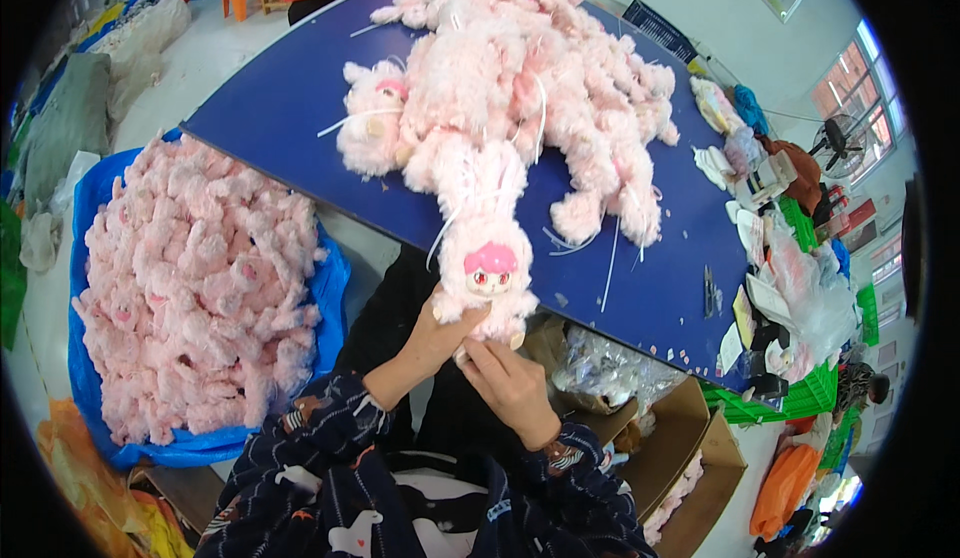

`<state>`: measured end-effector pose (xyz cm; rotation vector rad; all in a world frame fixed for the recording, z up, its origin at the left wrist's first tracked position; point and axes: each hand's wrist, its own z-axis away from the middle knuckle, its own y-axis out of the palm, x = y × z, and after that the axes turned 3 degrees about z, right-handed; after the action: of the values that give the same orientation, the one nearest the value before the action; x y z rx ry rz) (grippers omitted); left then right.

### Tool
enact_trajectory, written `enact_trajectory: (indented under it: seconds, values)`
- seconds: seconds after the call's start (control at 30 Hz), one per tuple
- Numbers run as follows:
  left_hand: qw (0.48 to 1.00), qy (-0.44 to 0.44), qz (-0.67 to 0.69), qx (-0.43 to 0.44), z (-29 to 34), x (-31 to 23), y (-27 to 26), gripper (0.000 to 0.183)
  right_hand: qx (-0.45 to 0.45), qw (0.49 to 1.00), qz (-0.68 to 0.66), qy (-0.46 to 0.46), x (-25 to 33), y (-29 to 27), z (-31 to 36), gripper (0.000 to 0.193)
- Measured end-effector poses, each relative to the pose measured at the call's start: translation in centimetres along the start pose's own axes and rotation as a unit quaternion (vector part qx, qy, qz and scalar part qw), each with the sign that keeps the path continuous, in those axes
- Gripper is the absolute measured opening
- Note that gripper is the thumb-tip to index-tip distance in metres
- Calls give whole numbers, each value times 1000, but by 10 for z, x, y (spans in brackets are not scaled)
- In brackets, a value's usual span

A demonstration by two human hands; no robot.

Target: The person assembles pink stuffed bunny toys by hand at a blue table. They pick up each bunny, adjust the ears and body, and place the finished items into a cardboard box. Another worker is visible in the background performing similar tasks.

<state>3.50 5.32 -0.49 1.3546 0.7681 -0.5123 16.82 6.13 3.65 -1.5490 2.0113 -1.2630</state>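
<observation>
A pink plush rabbit doll (486,248) faces up at the near edge of the blue table, its long ears pointing away from me. It has a doll face with pink hair and red eyes, and a white tie lies around its ears. My left hand (432,336) is closed around the left side of its body, thumb across the front. My right hand (508,383) pinches at the doll's lower end with fingers together; what lies between those fingertips is hidden. Just beyond, a heap of similar pink plush dolls (470,68) covers much of the table, several with loose white ties.
A blue-lined container (335,303) piled with pink plush pieces (200,288) stands at my left. Cardboard boxes (690,428) sit below the table at right. Small snips (709,293) lie on the blue table (290,148), near plastic bags (800,278) along its right side.
</observation>
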Motion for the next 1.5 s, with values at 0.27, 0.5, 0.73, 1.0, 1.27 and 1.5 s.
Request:
enact_trajectory:
  seconds: [0.27, 0.5, 0.73, 1.0, 1.27, 1.5]
  values:
    - [989, 58, -127, 42, 8, -4, -6, 55, 0, 998, -34, 61, 1, 9, 1, 17]
    - [946, 157, -266, 103, 30, -13, -29, 69, 76, 800, -451, 388, 30, 25, 19, 23]
    - [972, 63, -227, 2, 37, -21, -53, 62, 211, 663, -593, 405, 37, 32, 4, 26]
    - [983, -83, -135, 90, 45, -30, -54, 58, -73, 823, -445, 345, -1, -24, -39, 26]
    - [968, -5, -166, 190, 50, -52, -43, 65, -78, 661, -628, 403, 2, 5, -41, 26]
    - [927, 98, -350, 88, 39, -68, -20, 25, -57, 795, -469, 381, 5, 13, -20, 18]
